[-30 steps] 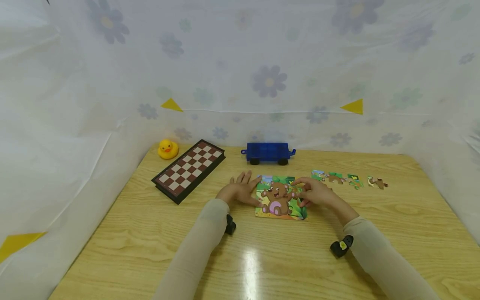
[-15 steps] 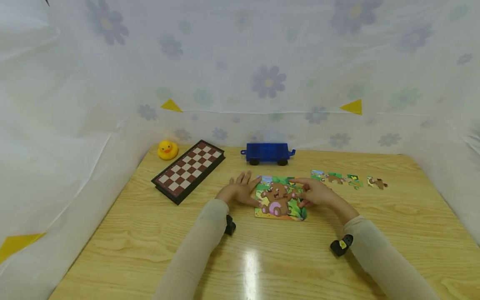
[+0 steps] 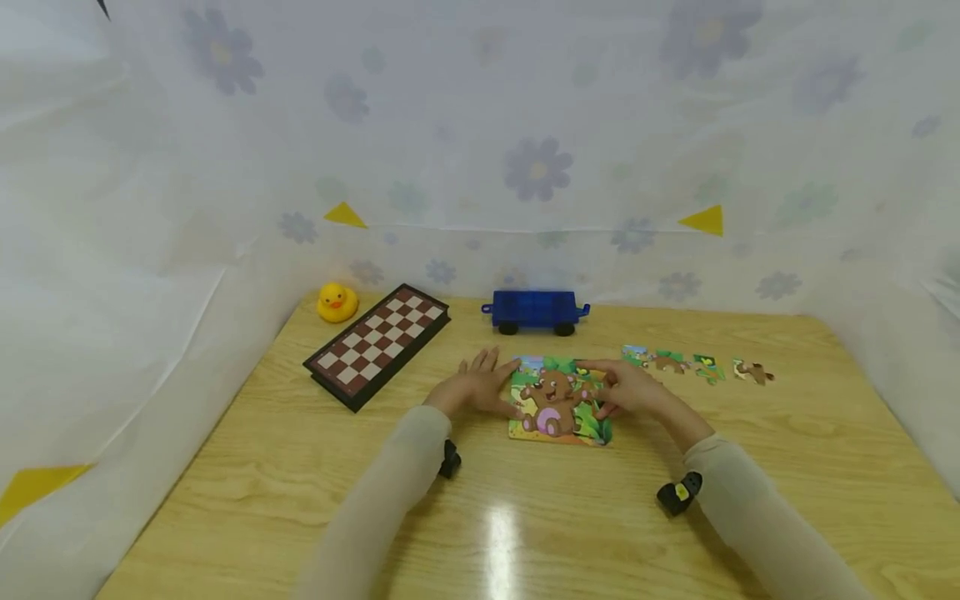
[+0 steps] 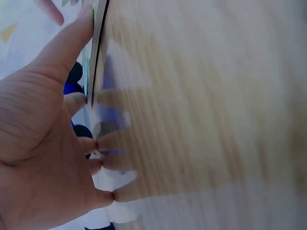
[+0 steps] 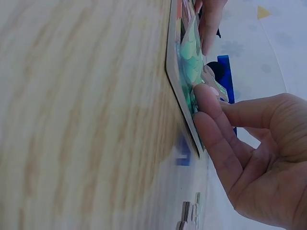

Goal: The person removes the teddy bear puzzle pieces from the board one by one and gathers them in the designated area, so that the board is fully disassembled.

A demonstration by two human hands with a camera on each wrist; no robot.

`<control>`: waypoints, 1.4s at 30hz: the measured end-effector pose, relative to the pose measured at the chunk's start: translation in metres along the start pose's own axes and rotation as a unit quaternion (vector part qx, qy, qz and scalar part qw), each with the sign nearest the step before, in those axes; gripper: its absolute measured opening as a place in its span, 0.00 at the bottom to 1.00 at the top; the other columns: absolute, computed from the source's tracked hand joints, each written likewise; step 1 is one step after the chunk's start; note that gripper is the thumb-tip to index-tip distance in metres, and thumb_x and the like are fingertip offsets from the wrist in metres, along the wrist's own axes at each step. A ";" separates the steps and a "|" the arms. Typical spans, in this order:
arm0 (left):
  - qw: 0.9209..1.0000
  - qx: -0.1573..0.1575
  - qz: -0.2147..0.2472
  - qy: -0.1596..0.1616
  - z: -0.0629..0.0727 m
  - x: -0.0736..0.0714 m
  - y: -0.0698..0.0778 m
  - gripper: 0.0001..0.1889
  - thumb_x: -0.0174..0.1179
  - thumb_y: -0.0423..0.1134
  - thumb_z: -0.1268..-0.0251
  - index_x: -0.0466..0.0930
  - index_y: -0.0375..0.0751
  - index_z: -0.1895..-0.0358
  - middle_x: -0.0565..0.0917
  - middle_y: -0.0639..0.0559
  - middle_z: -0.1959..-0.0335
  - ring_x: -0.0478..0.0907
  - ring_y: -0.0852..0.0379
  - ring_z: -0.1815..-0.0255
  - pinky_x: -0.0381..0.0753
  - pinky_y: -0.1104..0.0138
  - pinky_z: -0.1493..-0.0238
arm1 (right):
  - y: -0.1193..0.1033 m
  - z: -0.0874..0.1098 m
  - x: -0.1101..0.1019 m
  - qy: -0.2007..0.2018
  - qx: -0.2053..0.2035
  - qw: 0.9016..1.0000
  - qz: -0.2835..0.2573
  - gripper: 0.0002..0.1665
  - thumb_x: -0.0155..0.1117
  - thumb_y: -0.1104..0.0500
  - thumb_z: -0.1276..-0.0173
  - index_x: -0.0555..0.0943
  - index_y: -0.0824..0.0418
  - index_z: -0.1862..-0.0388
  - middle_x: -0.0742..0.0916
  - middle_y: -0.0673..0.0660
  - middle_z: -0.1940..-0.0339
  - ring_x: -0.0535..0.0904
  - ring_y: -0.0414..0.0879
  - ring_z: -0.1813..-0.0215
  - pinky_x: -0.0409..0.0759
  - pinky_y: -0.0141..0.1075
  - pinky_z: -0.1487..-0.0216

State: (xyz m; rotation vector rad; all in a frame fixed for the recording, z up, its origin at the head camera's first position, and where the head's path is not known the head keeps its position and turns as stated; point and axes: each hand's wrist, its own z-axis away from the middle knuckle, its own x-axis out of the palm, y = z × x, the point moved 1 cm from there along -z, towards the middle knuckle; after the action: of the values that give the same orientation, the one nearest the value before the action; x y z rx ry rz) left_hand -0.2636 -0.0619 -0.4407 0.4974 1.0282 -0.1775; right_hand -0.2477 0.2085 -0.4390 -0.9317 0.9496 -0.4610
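A bear jigsaw puzzle [image 3: 551, 417] lies on the table between both hands. My left hand [image 3: 477, 387] is spread at its left side, with thumb and forefinger at the left edge. In the left wrist view, the left fingertips [image 4: 106, 197] touch the tabletop and the thumb lies along the puzzle's edge. My right hand [image 3: 630, 387] reaches over the puzzle's right side. In the right wrist view, its bent fingers [image 5: 216, 136] pinch a small puzzle piece [image 5: 216, 84] that stands tilted over the board, partly hidden by the fingertips.
Several loose puzzle pieces [image 3: 670, 361] lie in a row to the right, behind the right hand. A blue toy wagon [image 3: 534, 309] stands behind the puzzle. A folded chessboard [image 3: 381, 342] and a yellow rubber duck [image 3: 337, 302] are at the back left. A flowered white cloth [image 3: 450, 150] hangs behind.
The whole head view has shifted slightly. Both hands stay at the sides of the puzzle, with only slight finger movement at the right. The loose pieces have not moved.
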 end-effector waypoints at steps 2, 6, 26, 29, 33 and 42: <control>1.000 0.009 0.001 0.018 0.006 0.001 0.005 0.49 0.60 0.63 0.43 0.42 0.59 0.23 0.31 0.43 0.23 0.27 0.44 0.24 0.35 0.44 0.29 | -0.001 0.000 0.000 -0.002 0.001 1.000 0.005 0.35 0.55 0.71 0.32 0.60 0.64 0.27 0.73 0.61 0.79 0.84 0.52 0.74 0.82 0.42 0.74; 0.996 0.076 -0.020 0.047 0.016 0.002 0.023 0.40 0.61 0.51 0.37 0.51 0.54 0.25 0.41 0.41 0.23 0.38 0.44 0.24 0.46 0.48 0.29 | 0.000 -0.001 0.000 -0.004 -0.006 1.000 0.018 0.34 0.57 0.69 0.32 0.61 0.64 0.28 0.73 0.60 0.79 0.84 0.51 0.75 0.81 0.41 0.75; 0.981 0.150 -0.106 -0.064 0.039 0.036 0.062 0.35 0.41 0.64 0.31 0.42 0.65 0.24 0.36 0.53 0.22 0.32 0.52 0.23 0.40 0.49 0.28 | 0.001 -0.004 0.005 -0.002 0.009 1.000 0.016 0.31 0.57 0.66 0.31 0.64 0.65 0.29 0.76 0.60 0.76 0.84 0.50 0.75 0.82 0.40 0.73; 0.982 0.145 -0.105 -0.066 0.039 0.035 0.065 0.36 0.43 0.65 0.33 0.42 0.69 0.25 0.35 0.53 0.23 0.32 0.51 0.24 0.40 0.49 0.28 | 0.001 -0.003 0.003 -0.006 0.009 1.000 0.007 0.31 0.56 0.66 0.30 0.63 0.67 0.30 0.77 0.60 0.77 0.84 0.50 0.74 0.82 0.40 0.73; 0.981 0.139 -0.125 -0.059 0.038 0.033 0.070 0.38 0.45 0.66 0.34 0.41 0.69 0.25 0.37 0.53 0.23 0.33 0.50 0.23 0.42 0.49 0.28 | 0.003 -0.002 0.002 -0.006 0.019 1.000 -0.023 0.29 0.55 0.66 0.30 0.64 0.69 0.31 0.79 0.62 0.75 0.84 0.51 0.72 0.82 0.41 0.71; 0.975 0.124 -0.176 -0.054 0.035 0.030 0.076 0.38 0.47 0.65 0.35 0.44 0.65 0.25 0.41 0.53 0.23 0.36 0.50 0.23 0.46 0.52 0.28 | 0.012 -0.003 0.002 0.021 0.066 0.993 -0.100 0.18 0.53 0.66 0.29 0.70 0.71 0.43 0.83 0.60 0.70 0.85 0.48 0.71 0.83 0.40 0.70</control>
State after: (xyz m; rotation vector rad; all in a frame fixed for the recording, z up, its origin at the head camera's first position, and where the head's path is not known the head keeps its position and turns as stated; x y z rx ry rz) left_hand -0.1936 -0.0095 -0.4280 0.5219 0.9866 -0.6476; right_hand -0.2495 0.2118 -0.4506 -0.9023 0.8573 -0.7079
